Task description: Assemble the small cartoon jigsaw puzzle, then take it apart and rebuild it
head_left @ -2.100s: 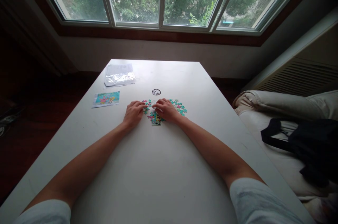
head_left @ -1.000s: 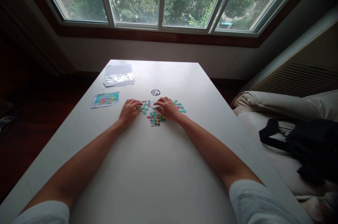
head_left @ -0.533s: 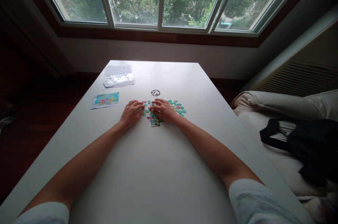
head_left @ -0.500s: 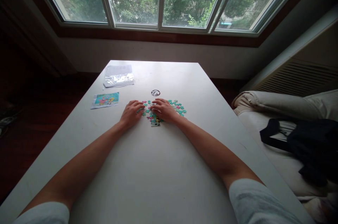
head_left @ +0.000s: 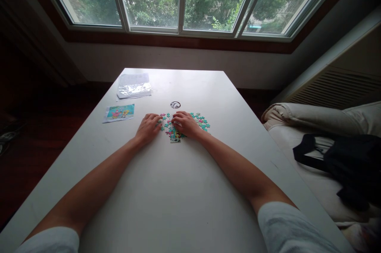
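Loose jigsaw pieces (head_left: 200,121), mostly teal with some pink, lie spread between and beyond my hands. At the near side of the spread is a small joined section of the puzzle (head_left: 175,137), with a darker printed picture. My left hand (head_left: 147,129) rests on the left edge of the pieces, fingers apart and slightly bent. My right hand (head_left: 188,125) arches over the middle of the pieces just above the joined section. Its thumb and fingers come together around a small pale puzzle piece, largely hidden by the fingers.
A picture sheet (head_left: 119,113) lies left of the pieces on the white table (head_left: 190,189). Behind it is a clear plastic bag with paper (head_left: 134,85). A round black-and-white item (head_left: 175,105) sits beyond the hands. A sofa (head_left: 315,120) with dark cloth (head_left: 357,161) stands at right.
My right fingertips have shifted slightly right, away from the left hand. The left fingers have drawn back a little. The puzzle pieces look much the same.
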{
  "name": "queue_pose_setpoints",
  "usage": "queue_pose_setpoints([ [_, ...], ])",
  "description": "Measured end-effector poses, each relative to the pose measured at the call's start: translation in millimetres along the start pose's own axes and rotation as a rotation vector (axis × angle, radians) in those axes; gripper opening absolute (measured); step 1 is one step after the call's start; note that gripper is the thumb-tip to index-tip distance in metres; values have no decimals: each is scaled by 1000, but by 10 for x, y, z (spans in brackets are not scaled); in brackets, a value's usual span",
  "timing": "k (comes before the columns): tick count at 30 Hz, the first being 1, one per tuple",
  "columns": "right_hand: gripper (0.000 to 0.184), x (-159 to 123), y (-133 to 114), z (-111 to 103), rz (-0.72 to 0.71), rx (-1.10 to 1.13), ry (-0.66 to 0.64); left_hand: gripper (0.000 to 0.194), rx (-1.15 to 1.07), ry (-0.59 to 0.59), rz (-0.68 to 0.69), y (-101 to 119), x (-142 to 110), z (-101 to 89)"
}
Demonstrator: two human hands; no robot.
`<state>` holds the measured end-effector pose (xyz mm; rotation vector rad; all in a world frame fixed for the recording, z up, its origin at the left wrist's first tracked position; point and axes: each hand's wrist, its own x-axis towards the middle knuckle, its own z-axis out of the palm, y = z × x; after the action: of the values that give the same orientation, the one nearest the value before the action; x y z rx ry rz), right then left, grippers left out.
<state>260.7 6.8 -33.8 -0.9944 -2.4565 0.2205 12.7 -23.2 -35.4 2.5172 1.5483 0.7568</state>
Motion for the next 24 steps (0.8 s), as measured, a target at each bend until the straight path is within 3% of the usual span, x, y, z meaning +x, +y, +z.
queue_pose_setpoints([
  [5,17,26,63,-29,28,7,56,47,31,-52,31,-54,25,45],
  [9,18,45,214,-251,163,34,131,42,43,-30,23,-55,19,23],
  [12,19,25,342,-534,279,62,71,36,49,12,-16,-35,-3,-12],
  [17,19,-71,448,-902,413,107,-143,36,54,21,-6,31,-39,-43],
  [20,19,-163,462,-945,432,55,-201,40,55,-31,76,58,-53,-38],
  [24,16,-361,517,-880,352,-54,-158,39,60,-85,89,42,-56,-15],
])
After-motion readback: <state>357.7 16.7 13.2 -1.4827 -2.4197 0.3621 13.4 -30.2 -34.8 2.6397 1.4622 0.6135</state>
